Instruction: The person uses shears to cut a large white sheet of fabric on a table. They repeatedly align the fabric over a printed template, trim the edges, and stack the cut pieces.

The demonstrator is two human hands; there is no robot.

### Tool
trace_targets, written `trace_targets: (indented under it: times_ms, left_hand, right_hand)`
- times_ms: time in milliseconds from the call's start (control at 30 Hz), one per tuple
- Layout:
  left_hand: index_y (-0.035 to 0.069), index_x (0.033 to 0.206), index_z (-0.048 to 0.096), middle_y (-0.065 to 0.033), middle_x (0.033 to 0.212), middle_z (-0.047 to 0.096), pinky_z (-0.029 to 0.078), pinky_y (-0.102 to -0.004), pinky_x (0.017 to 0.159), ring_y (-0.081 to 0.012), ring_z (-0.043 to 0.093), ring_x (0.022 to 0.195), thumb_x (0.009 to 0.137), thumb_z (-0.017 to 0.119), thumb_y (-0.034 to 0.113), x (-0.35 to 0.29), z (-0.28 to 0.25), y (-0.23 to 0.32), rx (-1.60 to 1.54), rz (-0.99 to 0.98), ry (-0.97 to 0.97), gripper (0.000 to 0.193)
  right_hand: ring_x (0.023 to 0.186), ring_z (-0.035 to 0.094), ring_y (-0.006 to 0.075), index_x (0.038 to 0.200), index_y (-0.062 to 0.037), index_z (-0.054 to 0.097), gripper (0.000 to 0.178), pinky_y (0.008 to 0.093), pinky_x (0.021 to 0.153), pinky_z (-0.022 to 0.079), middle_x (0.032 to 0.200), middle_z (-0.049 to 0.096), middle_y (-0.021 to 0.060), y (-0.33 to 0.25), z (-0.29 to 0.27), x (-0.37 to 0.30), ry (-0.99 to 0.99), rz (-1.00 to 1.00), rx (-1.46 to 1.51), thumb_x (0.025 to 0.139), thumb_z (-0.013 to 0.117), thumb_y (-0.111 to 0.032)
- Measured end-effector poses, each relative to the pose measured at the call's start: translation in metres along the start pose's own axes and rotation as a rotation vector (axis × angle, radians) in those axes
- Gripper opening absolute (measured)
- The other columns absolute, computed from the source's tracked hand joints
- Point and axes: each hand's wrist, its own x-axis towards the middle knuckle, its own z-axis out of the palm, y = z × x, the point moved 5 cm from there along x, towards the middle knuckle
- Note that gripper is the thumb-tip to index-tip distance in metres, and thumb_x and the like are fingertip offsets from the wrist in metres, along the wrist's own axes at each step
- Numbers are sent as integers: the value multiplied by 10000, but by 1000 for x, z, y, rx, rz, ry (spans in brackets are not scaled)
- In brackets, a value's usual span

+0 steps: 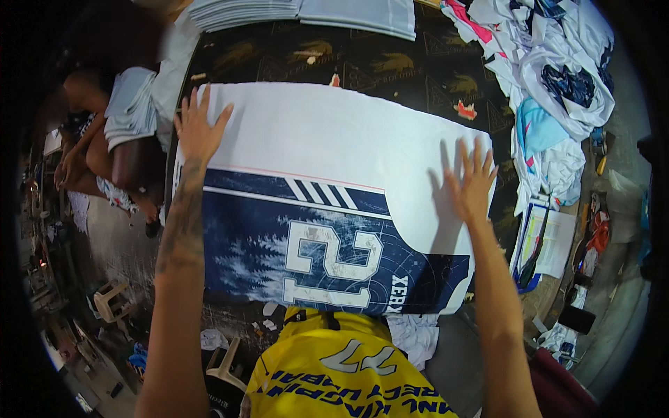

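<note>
A white and navy sports jersey (327, 209) is spread flat across the middle of the dark patterned worktop (418, 66), its white part toward twelve o'clock and its navy printed panel toward six o'clock. It is judged to be light, thin and limp, probably of smooth synthetic knit, so it is likely to slide on the cloth beneath and to crease or bunch if pushed from one side only. No fragility is suggested. It would best be taken at its edges or corners, pinched between fingers, with both sides moved together so the cloth stays square.

The left hand (196, 129) is laid flat at about ten o'clock on the jersey's corner, fingers spread wide, nothing gripped. The right hand (470, 182) is pressed flat at three o'clock near the edge, fingers likewise splayed and empty.

At twelve o'clock a stack of folded grey garments (306, 12) is seen. At one to two o'clock a loose heap of white and blue clothing (557, 76) is piled. At nine o'clock another person's arm (90, 146) and a folded pile (132, 104) appear. At six o'clock the wearer's yellow shirt (334, 369) is visible.
</note>
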Motion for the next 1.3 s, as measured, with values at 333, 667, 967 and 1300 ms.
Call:
trace_targets:
  times_ms: [333, 667, 967, 1300]
  left_hand:
    - [302, 1706, 356, -155, 1776, 299, 217, -672, 1285, -408, 265, 1632, 999, 457, 814, 153, 66, 25, 44, 116, -181, 879]
    - [6, 1141, 675, -211, 1104, 649, 498, -506, 924, -402, 654, 1032, 1070, 679, 299, -257, -50, -66, -205, 86, 140, 302]
    - [67, 1573, 497, -172, 1687, 454, 266, -662, 1282, -379, 431, 1532, 1029, 515, 704, -479, 128, 23, -2600, -1493, -328, 838]
    - [75, 1570, 405, -151, 1531, 538, 477, -446, 1153, -286, 592, 1335, 970, 710, -35, -594, -127, -206, -1287, -1031, 138, 681]
  right_hand:
    - [1628, 199, 515, 1714, -312, 341, 841, 773, 1249, 174, 1803, 249, 112, 41, 52, 160, -160, 36, 154, 1003, 624, -659]
    - [655, 601, 192, 807, 2, 636, 196, 371, 613, 458, 706, 623, 123, 1, -57, -267, -12, 629, 599, 957, 694, -109]
    - [959, 633, 200, 1381, -104, 638, 467, 483, 906, 500, 1171, 703, 44, 123, 152, -421, -252, 1075, 1247, 930, 755, -136]
    - [1072, 684, 148, 1306, -16, 663, 378, 292, 918, 534, 1145, 730, 52, 60, -98, -511, 241, 821, 1252, 967, 805, -106]
